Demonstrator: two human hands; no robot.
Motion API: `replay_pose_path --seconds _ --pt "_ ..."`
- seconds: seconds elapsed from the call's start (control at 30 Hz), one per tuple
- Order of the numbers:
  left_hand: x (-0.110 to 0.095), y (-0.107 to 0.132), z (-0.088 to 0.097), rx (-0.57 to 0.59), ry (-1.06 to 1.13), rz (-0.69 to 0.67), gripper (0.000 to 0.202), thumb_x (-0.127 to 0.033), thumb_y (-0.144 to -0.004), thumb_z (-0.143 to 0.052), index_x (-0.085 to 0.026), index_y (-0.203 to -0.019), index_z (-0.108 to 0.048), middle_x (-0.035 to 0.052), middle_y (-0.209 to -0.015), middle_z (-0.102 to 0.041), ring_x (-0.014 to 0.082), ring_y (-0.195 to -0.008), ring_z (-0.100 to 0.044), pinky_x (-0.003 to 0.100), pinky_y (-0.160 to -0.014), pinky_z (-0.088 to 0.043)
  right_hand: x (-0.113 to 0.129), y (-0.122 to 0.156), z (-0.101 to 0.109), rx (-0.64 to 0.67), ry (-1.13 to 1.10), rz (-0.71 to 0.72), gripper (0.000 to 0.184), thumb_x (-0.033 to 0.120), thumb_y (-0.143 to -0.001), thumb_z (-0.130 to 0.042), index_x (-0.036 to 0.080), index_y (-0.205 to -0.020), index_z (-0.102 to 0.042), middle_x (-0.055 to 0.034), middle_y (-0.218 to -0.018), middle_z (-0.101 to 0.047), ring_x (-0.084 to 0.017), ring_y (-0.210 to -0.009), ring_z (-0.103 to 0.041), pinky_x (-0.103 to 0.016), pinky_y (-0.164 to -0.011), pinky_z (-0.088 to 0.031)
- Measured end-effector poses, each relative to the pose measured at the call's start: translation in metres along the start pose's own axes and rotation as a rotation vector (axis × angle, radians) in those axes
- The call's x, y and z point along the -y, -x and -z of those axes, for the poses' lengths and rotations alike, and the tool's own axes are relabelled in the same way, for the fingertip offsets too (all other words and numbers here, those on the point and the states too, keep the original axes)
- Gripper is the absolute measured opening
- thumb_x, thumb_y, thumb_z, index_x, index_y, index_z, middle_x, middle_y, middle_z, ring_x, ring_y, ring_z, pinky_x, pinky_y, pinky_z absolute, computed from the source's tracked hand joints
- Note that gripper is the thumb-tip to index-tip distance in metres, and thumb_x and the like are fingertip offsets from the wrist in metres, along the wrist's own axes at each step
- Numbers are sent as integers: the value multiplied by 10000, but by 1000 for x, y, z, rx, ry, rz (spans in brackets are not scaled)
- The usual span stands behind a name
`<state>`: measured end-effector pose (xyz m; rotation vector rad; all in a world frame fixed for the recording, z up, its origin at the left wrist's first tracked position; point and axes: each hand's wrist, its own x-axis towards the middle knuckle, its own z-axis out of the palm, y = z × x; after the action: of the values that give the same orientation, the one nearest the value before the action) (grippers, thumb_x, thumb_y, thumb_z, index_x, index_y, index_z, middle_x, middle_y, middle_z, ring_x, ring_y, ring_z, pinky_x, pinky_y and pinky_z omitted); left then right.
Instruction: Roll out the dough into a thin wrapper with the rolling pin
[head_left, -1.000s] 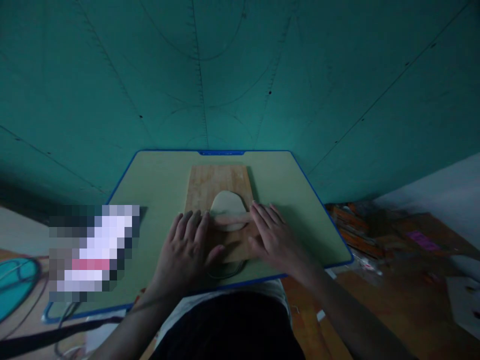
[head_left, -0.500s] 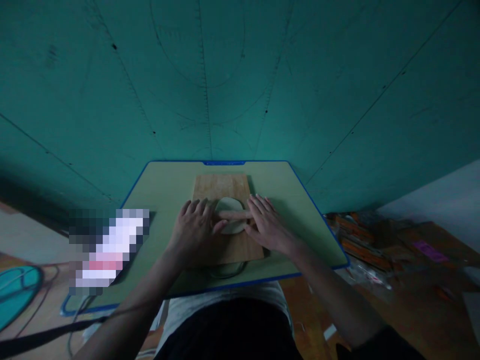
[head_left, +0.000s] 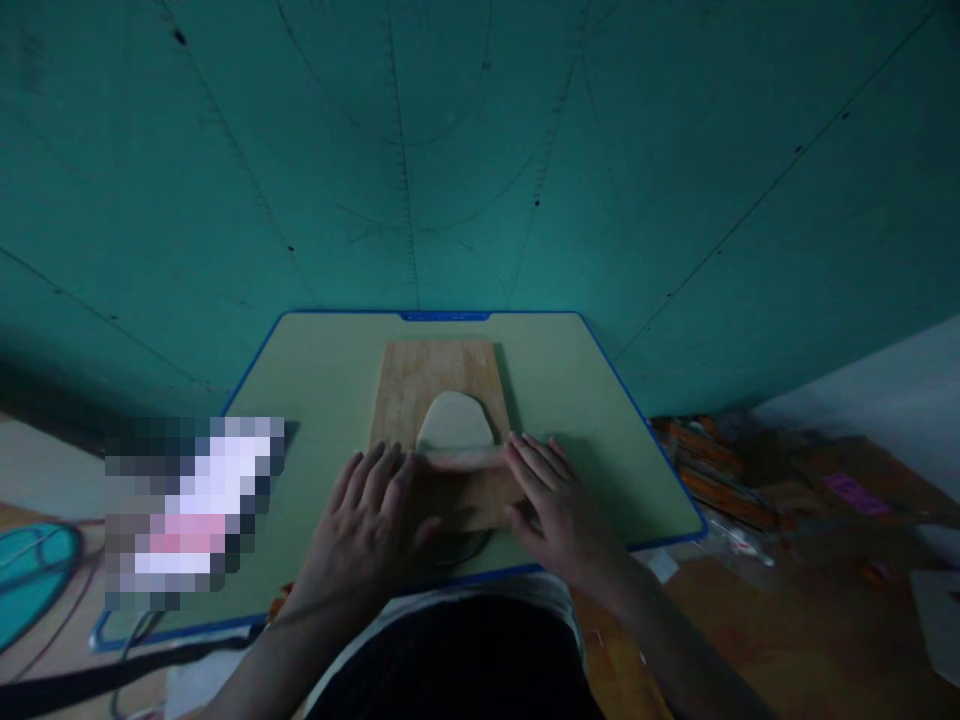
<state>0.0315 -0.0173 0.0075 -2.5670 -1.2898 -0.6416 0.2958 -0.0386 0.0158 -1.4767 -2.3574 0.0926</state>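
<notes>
Two hands are laid on a slim rolling pin (head_left: 461,459), the left hand (head_left: 367,510) over its left end and the right hand (head_left: 559,505) over its right. The fingers of both are stretched forward and held fairly close together, thumbs apart; whether the pin's ends are also gripped beneath cannot be told. A flattened sheet of dough (head_left: 455,420) is placed on the wooden cutting board (head_left: 439,365), which is set on the blue-edged table (head_left: 322,370).

The dough can be judged soft, light and easily stretched or torn, perhaps tacky; it would best be lifted by its rim with spread fingers. The pin, probably light and stiff, is best held at its ends, clear of the dough.

Half a second earlier, the pin was seen across the dough's middle; now it has been drawn to the near edge, and most of the sheet is exposed beyond it.
</notes>
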Motion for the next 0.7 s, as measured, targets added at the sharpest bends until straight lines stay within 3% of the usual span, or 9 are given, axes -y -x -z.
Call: replay_pose_path --seconds 0.13,0.2,0.3,0.43,0.53,0.7 --pt "15 -31 2 68 99 102 378 -429 -1039 -371 -153 -1123 -616 158 -1129 -684 293 -1033 -658 468 -893 -546 -7 -29 11 -8 -44 -27 430 265 -984 -451 209 -1375 -620 -106 -1425 -616 -260 -1325 -558 -494 -1156 -419" --pt "20 -55 1 46 82 159 412 -418 -1050 -326 -156 -1007 -641 173 -1150 -677 310 -1111 -633 467 -924 -528 -9 -53 17 -10 -35 -64 371 315 -1007 -440 214 -1242 -709 -107 -1411 -624 -260 -1294 -581 -461 -1118 -454" --pt "23 -89 -4 64 60 204 409 -398 -1051 -326 -146 -1046 -648 168 -1164 -670 314 -1134 -621 459 -942 -509 -9 -91 16 -38 -10 -115 402 315 -1027 -399 183 -1271 -690 -127 -1444 -588 -255 -1300 -572 -417 -1102 -458" --pt "22 -115 -14 199 20 254 383 -388 -1048 -351 -146 -1087 -646 158 -1169 -665 300 -1074 -638 422 -889 -507 -8 -127 -1 -37 50 -151 404 255 -1014 -386 192 -1304 -660 -128 -1427 -594 -255 -1270 -585 -412 -1084 -458" --pt "24 -119 -25 262 -4 251 391 -397 -1051 -346 -153 -1081 -650 147 -1136 -669 283 -1053 -637 391 -861 -499 -7 -137 -14 7 95 -176 396 247 -997 -399 179 -1280 -667 -149 -1409 -600 -289 -1241 -591 -450 -1063 -460" --pt "29 -119 -35 254 14 165 380 -388 -1055 -349 -174 -1059 -663 116 -1081 -673 258 -1019 -630 370 -851 -485 -7 -135 -16 21 93 -178 367 232 -979 -424 169 -1250 -663 -159 -1363 -610 -290 -1213 -584 -440 -1044 -448"
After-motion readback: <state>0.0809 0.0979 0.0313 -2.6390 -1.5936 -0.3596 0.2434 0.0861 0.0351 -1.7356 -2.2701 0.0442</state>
